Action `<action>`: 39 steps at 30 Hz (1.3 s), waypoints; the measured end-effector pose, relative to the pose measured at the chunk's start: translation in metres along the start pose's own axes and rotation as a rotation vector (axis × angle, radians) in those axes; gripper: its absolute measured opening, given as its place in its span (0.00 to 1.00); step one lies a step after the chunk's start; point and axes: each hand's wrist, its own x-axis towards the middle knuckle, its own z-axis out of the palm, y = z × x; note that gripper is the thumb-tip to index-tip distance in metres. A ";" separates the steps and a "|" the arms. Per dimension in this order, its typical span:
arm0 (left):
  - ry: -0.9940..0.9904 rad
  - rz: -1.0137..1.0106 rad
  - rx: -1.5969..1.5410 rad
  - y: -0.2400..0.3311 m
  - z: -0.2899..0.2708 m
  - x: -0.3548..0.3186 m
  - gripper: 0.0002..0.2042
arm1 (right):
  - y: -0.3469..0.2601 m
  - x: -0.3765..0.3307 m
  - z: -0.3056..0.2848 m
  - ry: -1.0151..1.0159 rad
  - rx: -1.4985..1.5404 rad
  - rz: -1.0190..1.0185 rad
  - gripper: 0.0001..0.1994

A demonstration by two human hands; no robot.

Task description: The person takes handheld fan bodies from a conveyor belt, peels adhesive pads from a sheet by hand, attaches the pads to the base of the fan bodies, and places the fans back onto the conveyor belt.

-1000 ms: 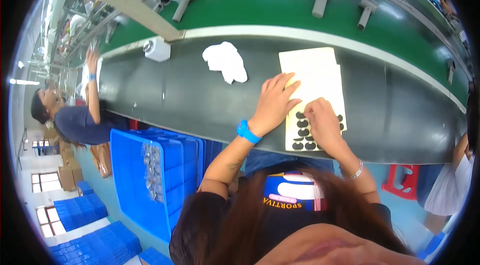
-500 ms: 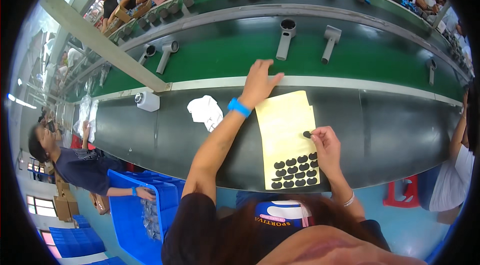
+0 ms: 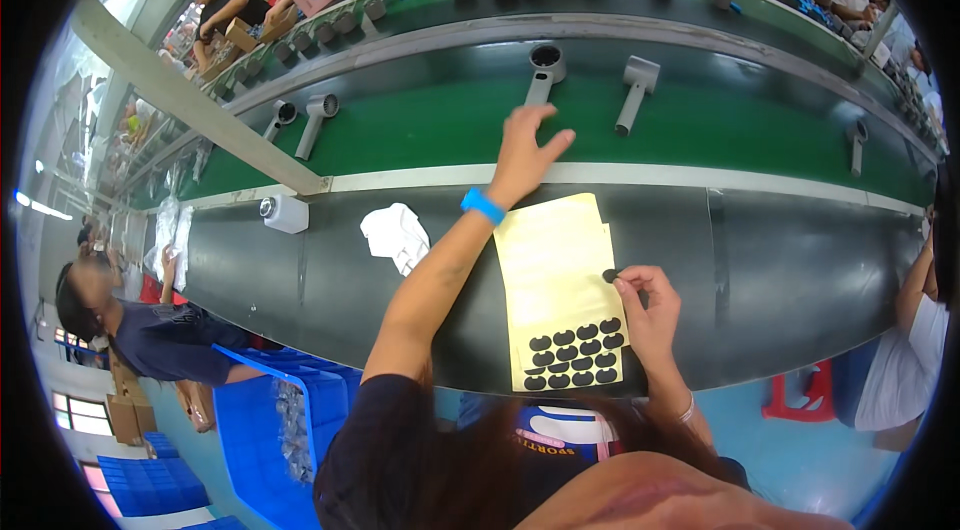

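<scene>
My left hand [image 3: 527, 148], with a blue band at its wrist, reaches over the near edge of the green conveyor belt [image 3: 420, 125]. Its thumb and fingers are spread at the lower end of a grey hair-dryer-shaped housing [image 3: 541, 87]; contact is unclear. Between the thumb and fingertips of my right hand [image 3: 652, 315] is a small black round sticker [image 3: 610, 276]. That hand is just over the right edge of a yellow sticker sheet [image 3: 550, 260], where several black stickers [image 3: 568, 354] sit in rows near the lower end.
Another grey housing [image 3: 637, 95] lies to the right on the belt. A crumpled white cloth [image 3: 396, 236] and a white bottle [image 3: 285, 214] are on the dark table. A blue crate [image 3: 240, 420] stands at the lower left beside a co-worker [image 3: 150, 330]; a red stool [image 3: 803, 392] is at right.
My left hand's fingers have come to overlap the housing's lower end. The housings on the belt have shifted left. My right hand still pinches the sticker.
</scene>
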 end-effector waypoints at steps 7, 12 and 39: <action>-0.593 -0.223 -0.886 0.089 -0.049 -0.112 0.20 | -0.038 0.002 0.002 -0.030 0.169 -0.057 0.07; -0.359 -0.285 -1.005 0.106 -0.059 -0.137 0.13 | -0.061 -0.002 0.006 -0.109 0.073 -0.082 0.07; 0.065 -0.068 -0.905 0.126 -0.064 -0.183 0.09 | -0.085 -0.032 0.017 -0.216 0.074 -0.384 0.18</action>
